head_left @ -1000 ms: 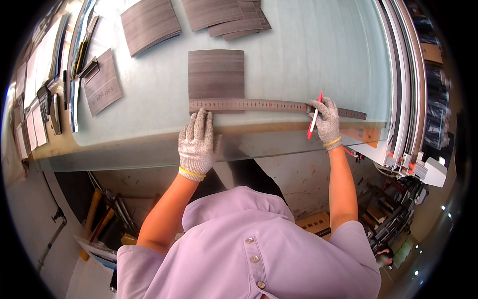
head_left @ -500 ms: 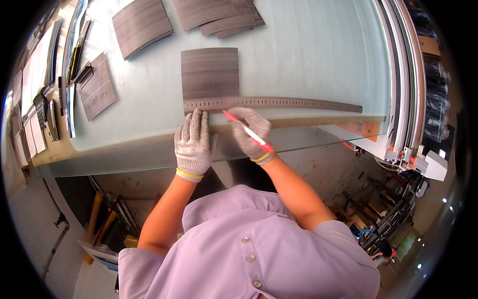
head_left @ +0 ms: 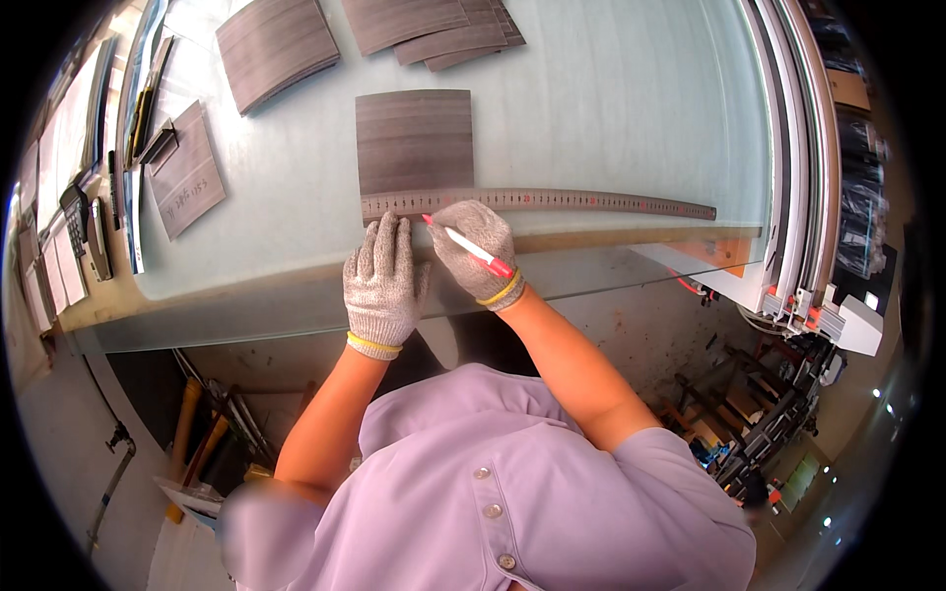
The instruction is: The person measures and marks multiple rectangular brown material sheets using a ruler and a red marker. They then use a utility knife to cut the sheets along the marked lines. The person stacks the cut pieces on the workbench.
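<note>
A square grey-brown wood-grain sheet (head_left: 414, 143) lies on the pale table, and a long steel ruler (head_left: 581, 201) crosses its near end and reaches far to the right. Gloved in knit with a yellow cuff, my left hand (head_left: 382, 286) rests with fingers stretched forward, their tips on the ruler's near edge. My right hand (head_left: 485, 227), in a matching glove, is closed round a white marker with red ends (head_left: 475, 249). The marker's red tip is at the ruler's near edge, just right of my left fingertips. Any mark there is too small to see.
Farther back lie a stack of similar sheets (head_left: 276, 54) and several overlapping sheets (head_left: 458, 34). A loose sheet with handwriting (head_left: 189, 182) is at left, near a calculator (head_left: 74, 209) and a utility knife (head_left: 99, 239). A white metal rail (head_left: 788, 148) runs along the right side.
My right hand has moved left with the marker, bringing its tip closer to my left fingers. My left hand and the ruler stay in place; the view has shifted slightly.
</note>
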The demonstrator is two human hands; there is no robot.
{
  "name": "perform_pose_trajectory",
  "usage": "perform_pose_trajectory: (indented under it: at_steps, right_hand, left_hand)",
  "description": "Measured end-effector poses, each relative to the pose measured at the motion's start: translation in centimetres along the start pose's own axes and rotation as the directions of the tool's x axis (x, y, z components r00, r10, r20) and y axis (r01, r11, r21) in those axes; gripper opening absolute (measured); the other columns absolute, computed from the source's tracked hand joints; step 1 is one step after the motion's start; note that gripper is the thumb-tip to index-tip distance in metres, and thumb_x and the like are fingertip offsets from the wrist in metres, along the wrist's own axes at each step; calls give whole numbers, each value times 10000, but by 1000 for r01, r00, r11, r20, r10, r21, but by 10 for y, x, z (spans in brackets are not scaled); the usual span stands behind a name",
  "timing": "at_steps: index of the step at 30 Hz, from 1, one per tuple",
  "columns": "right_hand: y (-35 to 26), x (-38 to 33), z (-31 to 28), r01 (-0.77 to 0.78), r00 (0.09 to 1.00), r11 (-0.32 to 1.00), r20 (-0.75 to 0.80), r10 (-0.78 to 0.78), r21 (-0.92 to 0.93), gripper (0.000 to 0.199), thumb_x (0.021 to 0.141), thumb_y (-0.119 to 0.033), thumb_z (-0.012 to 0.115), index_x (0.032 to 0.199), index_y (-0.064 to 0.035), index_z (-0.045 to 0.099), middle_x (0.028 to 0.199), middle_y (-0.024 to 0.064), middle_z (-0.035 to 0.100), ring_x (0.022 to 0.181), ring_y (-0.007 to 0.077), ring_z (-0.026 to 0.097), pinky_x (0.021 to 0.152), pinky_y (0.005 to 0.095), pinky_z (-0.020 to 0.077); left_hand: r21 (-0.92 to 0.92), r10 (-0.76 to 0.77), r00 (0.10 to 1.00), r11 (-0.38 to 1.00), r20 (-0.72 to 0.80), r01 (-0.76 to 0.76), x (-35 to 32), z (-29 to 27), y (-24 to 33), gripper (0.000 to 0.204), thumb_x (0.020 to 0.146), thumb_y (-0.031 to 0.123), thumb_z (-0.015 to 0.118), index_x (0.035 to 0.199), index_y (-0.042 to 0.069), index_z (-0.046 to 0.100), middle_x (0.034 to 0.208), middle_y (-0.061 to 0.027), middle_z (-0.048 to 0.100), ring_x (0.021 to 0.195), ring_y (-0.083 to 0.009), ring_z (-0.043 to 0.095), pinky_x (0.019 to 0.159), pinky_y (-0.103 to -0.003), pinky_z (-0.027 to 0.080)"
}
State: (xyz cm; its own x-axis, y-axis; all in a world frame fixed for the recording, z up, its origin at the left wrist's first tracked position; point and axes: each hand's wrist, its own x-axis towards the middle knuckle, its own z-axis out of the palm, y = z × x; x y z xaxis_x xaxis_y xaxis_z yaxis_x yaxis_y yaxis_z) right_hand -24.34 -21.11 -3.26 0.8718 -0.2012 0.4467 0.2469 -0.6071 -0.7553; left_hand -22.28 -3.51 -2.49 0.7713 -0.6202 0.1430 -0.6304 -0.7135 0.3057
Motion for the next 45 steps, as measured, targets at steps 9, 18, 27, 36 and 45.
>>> perform_pose_trajectory:
  at_steps: [9,18,27,36,45]
  right_hand:
    - [1,-1,1,-25,1000,1000,-6,25,5,135,823,-5,764,895,-34,653,844,116,668,764,336,661,704,421,547]
    - [0,-5,-8,-109,994,988,-14,112,107,143,844,-3,742,961,-29,663,858,129,693,766,338,676,723,412,554]
    - [67,-55,-134,-251,967,839,-163,196,-483,453,958,-293,723,1309,-24,624,1260,189,670,1220,389,594,1072,499,435]
    - [28,-159,-200,26,920,733,303,248,-679,393,934,-334,714,1232,-89,642,1084,157,611,1071,394,609,908,475,484]
    - [39,-99,-214,-534,840,768,-322,436,-353,295,944,-27,618,1238,-26,647,1048,134,640,920,271,652,822,348,534]
  left_hand:
    - [-3,-3,1000,1000,5,3,1,-2,1,617,871,252,731,1405,-12,573,1470,-197,553,1300,-386,566,1026,-499,462]
    - [14,-3,1000,1000,20,3,2,-3,1,629,876,263,726,1419,-9,562,1485,-191,541,1304,-380,560,1034,-500,451]
    - [22,-17,999,1000,33,16,3,-4,3,676,873,259,732,1483,43,533,1499,-178,517,1336,-366,528,1056,-497,441]
    - [-59,122,993,991,12,-121,-12,-10,4,601,734,210,821,1271,31,618,1527,-205,485,1344,-429,502,1075,-546,418]
    - [-22,430,903,903,-24,-430,-23,-57,-16,514,709,139,832,1209,87,725,962,-63,594,859,-258,593,771,-414,487]
